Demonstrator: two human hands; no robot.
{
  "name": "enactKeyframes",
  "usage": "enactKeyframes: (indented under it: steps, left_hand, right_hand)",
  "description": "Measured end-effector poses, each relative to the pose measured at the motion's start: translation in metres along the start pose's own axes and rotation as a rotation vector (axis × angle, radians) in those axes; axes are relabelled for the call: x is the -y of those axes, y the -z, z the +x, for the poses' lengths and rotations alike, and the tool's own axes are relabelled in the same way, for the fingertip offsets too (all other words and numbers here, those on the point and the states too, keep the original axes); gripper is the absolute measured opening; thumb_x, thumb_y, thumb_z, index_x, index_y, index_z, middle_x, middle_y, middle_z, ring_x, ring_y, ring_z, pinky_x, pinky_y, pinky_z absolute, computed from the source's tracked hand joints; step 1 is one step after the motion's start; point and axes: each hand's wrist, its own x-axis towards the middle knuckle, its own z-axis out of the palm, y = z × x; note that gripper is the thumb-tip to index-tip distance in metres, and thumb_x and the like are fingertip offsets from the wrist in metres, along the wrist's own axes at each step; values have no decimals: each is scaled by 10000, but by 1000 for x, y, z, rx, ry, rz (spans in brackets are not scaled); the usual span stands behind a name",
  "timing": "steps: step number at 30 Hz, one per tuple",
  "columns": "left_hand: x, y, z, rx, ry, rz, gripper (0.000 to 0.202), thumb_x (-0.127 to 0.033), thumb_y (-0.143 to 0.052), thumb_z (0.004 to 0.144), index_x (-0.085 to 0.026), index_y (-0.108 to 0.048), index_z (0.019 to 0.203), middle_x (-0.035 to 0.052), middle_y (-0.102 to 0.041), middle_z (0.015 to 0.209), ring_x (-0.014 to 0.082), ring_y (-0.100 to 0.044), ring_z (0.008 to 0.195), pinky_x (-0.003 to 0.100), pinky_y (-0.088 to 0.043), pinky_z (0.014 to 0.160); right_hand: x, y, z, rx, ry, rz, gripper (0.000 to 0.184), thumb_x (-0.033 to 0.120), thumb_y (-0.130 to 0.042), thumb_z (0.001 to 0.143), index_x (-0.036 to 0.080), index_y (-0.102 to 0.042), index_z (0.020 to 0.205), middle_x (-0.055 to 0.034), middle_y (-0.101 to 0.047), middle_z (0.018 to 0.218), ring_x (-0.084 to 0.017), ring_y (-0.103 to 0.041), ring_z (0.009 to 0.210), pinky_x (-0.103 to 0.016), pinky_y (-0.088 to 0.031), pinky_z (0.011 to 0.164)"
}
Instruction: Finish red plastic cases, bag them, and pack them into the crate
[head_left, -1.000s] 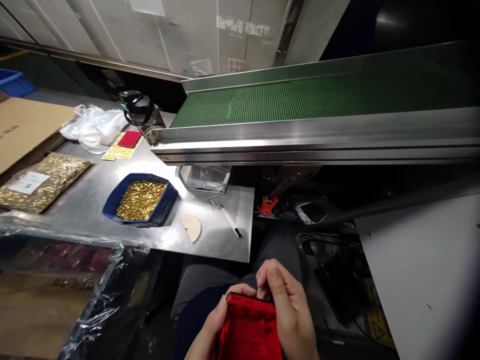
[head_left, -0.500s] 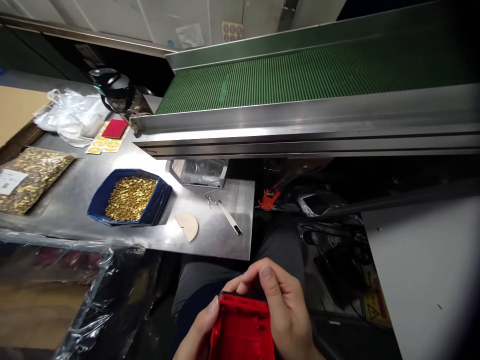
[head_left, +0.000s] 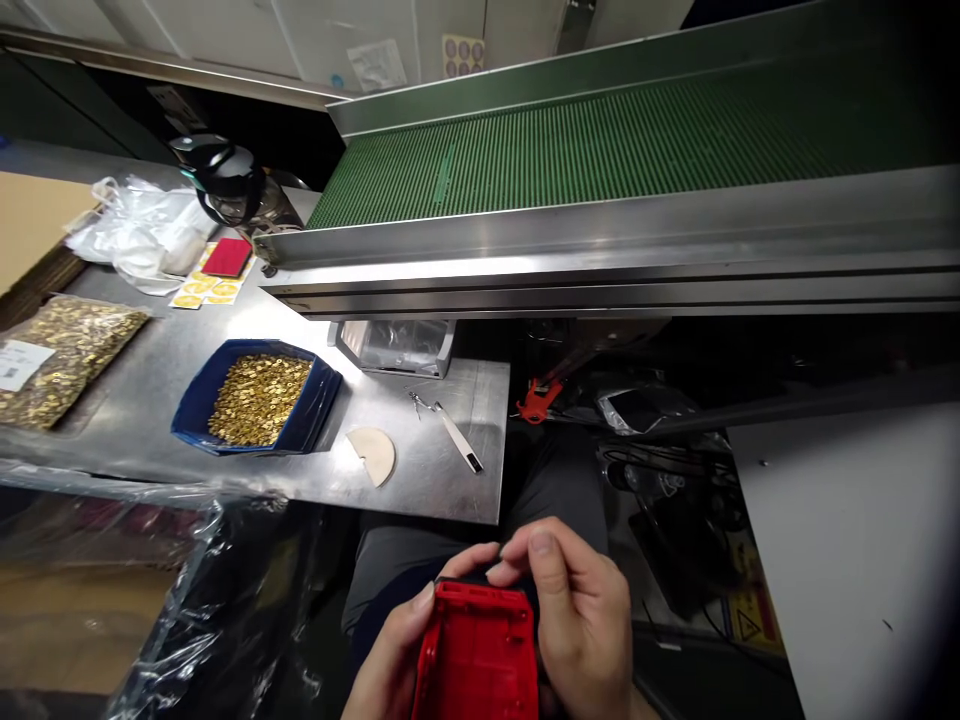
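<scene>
A red plastic housing [head_left: 476, 650] sits low in the view over my lap, its ribbed inner side facing up. My left hand [head_left: 394, 660] wraps round its left edge with the thumb on the top corner. My right hand [head_left: 577, 620] grips its right side, and the thumb and forefinger pinch together at the top edge, where something dark shows that I cannot make out. On the steel table to the upper left stands a blue tray [head_left: 196, 412] full of small gold-coloured parts [head_left: 259, 398].
A green conveyor belt [head_left: 600, 150] with a steel rail crosses the top. The steel table [head_left: 442, 485] carries a beige half-disc [head_left: 373, 453], a small knife [head_left: 459, 437], a clear box [head_left: 397, 345], a bag of gold parts [head_left: 52, 355] and a scanner [head_left: 225, 185]. Plastic-wrapped cartons [head_left: 112, 590] stand at left, a white surface [head_left: 847, 540] at right.
The view has shifted slightly, so the table things sit further left. The red housing has sunk a little in the frame, and my right fingers have moved along its top edge.
</scene>
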Motion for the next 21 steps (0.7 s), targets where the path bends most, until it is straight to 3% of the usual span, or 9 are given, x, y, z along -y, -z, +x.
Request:
enactKeyframes:
  steps: [3,5,7,11,14,16,18,21]
  left_hand:
    - [2,-3,1,74,6,-25,786,-624,-509,936,-183,-360,1568,196,-779,1078,418,-748,1002,537,-501,955]
    - [2,-4,1,116,-2,-33,839,-641,-505,931,-152,-286,1576,235,-769,1066,431,-748,974,527,-483,936]
    - [2,-5,1,109,-8,-40,830,-625,-531,929,-149,-292,1566,240,-766,1053,437,-745,970,540,-472,943]
    - [3,-4,0,-33,-11,-70,697,-506,-638,924,-204,-435,1520,142,-781,977,384,-760,920,524,-510,937]
    - [5,-2,0,-96,-6,-81,658,-425,-703,898,-212,-503,1487,114,-780,995,349,-756,927,478,-527,950]
    - [5,-1,2,-51,5,-92,643,-466,-683,903,-199,-531,1468,130,-778,1002,361,-754,937,493,-525,954]
    - [4,-1,4,16,2,-91,647,-536,-637,913,-208,-538,1461,149,-780,998,392,-755,940,527,-518,939]
    - [1,0,7,59,-40,-44,630,-530,-598,934,-222,-517,1477,173,-780,1045,409,-750,972,536,-504,937]
  right_hand:
    - [-10,14,-1,-211,66,-179,400,425,-487,1026,205,-635,727,15,-597,585,-118,-579,533,-231,-417,513]
    - [-16,22,1,-231,68,-206,395,418,-481,1030,207,-622,728,27,-559,583,-107,-529,513,-231,-382,485]
    - [-17,26,4,-114,83,-188,344,391,-476,1039,214,-666,813,27,-609,621,-112,-581,566,-220,-440,545]
    - [-10,23,10,311,66,-23,299,377,-441,1058,257,-714,1080,-14,-779,963,-162,-729,904,-261,-548,824]
    - [-8,20,11,475,38,54,323,400,-440,1056,255,-727,1093,-32,-785,1036,-186,-738,950,-291,-556,849]
    - [-12,24,10,406,57,11,320,397,-455,1053,253,-739,1025,-25,-793,988,-176,-743,918,-272,-548,834]
    - [-21,33,9,237,59,-75,330,406,-467,1051,245,-733,941,4,-772,784,-136,-728,740,-221,-530,726]
    - [-41,50,16,-13,-18,-217,375,458,-469,1044,222,-693,859,74,-531,455,-93,-535,428,-192,-423,497]
